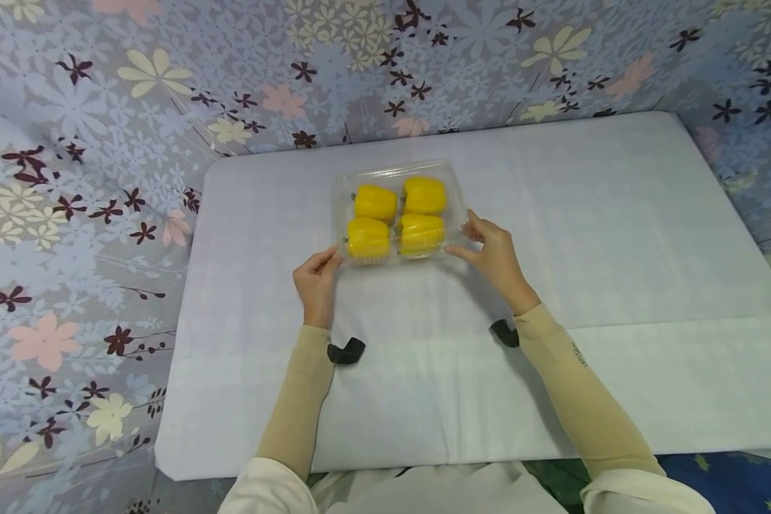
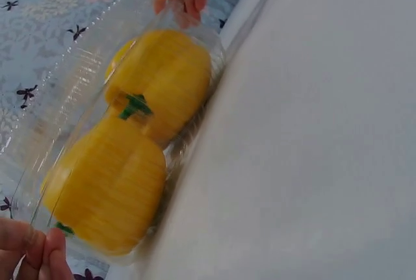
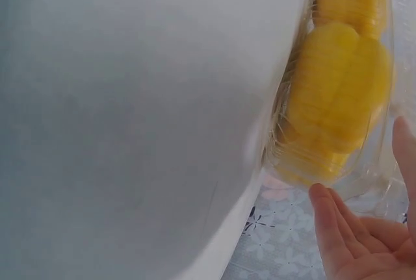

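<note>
A clear plastic clamshell box (image 1: 395,171) with several yellow bell peppers (image 1: 424,196) inside lies toward the far middle of the table, its lid over them. Green stems (image 2: 135,106) show on the peppers in the left wrist view. At the near left corner, my left hand (image 1: 318,282) pinches the box's edge between thumb and fingers. My right hand (image 1: 496,257) holds the right end near its front corner. In the right wrist view, the right fingers (image 3: 330,225) meet the end of the box, with the thumb apart from them on the lid side.
White cloth covers the table (image 1: 411,400). Flower-patterned fabric (image 1: 360,78) rises behind its far edge and hangs along both sides. Black pieces (image 1: 347,351) stick out from both wrists at the sleeves.
</note>
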A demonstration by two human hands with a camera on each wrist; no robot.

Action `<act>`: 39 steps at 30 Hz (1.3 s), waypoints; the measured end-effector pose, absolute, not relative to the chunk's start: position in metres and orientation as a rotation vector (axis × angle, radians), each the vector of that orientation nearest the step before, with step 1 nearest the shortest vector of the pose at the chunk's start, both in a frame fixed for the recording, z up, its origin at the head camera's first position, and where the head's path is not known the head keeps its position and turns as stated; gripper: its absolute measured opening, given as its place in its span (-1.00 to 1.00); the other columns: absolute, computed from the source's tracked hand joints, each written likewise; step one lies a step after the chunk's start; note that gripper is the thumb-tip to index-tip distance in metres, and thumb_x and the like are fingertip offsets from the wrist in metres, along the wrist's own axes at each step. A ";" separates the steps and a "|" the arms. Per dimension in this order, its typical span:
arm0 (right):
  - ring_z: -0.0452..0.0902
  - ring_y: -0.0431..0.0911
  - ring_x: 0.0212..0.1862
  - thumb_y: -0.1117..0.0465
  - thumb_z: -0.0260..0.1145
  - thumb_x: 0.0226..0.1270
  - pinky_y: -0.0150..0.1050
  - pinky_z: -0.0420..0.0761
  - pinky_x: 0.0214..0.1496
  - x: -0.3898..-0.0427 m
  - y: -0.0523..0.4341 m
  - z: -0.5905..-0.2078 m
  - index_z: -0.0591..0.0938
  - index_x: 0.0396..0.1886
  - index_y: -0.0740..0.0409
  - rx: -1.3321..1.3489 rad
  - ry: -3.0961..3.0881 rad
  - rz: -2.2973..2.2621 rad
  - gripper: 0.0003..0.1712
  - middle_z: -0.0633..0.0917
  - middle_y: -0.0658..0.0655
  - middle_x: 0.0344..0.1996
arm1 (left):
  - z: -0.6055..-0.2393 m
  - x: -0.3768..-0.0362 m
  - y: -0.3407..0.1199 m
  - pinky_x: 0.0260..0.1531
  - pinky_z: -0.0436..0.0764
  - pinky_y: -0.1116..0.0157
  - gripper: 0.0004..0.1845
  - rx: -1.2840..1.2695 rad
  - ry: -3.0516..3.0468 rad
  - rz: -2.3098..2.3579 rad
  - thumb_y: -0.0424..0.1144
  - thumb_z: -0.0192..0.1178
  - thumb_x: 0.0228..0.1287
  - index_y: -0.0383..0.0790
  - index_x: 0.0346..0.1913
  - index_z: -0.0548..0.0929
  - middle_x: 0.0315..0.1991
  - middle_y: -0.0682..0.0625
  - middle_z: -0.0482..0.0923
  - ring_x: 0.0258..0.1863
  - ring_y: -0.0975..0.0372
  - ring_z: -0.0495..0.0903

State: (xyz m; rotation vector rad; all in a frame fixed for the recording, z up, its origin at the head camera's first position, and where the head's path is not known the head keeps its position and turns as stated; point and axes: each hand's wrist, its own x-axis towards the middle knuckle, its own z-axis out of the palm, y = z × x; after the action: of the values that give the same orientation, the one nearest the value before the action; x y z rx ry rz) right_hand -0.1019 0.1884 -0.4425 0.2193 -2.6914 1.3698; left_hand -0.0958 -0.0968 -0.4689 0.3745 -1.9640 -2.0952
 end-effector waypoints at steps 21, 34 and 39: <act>0.50 0.07 -0.06 0.18 0.38 -0.02 -0.04 0.56 -0.02 -0.126 0.194 -0.414 0.54 0.03 0.26 0.276 -2.574 1.322 -0.45 0.57 0.25 -0.05 | -0.462 -0.092 -0.110 -0.24 0.61 0.48 -0.57 0.434 -2.121 -2.170 -0.34 0.24 0.07 -0.30 0.07 0.53 -0.47 0.12 0.59 -0.41 0.22 0.65; 0.30 0.07 0.26 0.31 0.22 0.19 -0.03 0.38 0.24 -0.152 0.183 -0.387 0.20 0.30 0.30 0.322 -2.471 1.452 -0.32 0.34 0.26 0.25 | -0.441 -0.085 -0.111 -0.29 0.58 0.56 -0.50 0.349 -2.218 -2.202 -0.41 0.25 0.04 -0.37 0.11 0.47 -0.52 0.15 0.61 -0.52 0.40 0.61; 0.11 -0.01 0.37 0.27 0.26 0.16 -0.05 0.22 0.36 -0.165 0.185 -0.384 0.03 0.39 0.18 0.349 -2.548 1.408 -0.14 0.19 0.16 0.35 | -0.441 -0.087 -0.112 -0.30 0.57 0.57 -0.51 0.329 -2.247 -2.199 -0.40 0.26 0.03 -0.38 0.10 0.48 -0.51 0.15 0.61 -0.51 0.43 0.60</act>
State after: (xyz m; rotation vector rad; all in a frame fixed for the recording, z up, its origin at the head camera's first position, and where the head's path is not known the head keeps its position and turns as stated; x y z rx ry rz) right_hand -0.1650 0.1849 -0.3837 0.3486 -2.5482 1.4081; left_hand -0.0870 -0.1122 -0.4409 0.3288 -2.2474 -2.1990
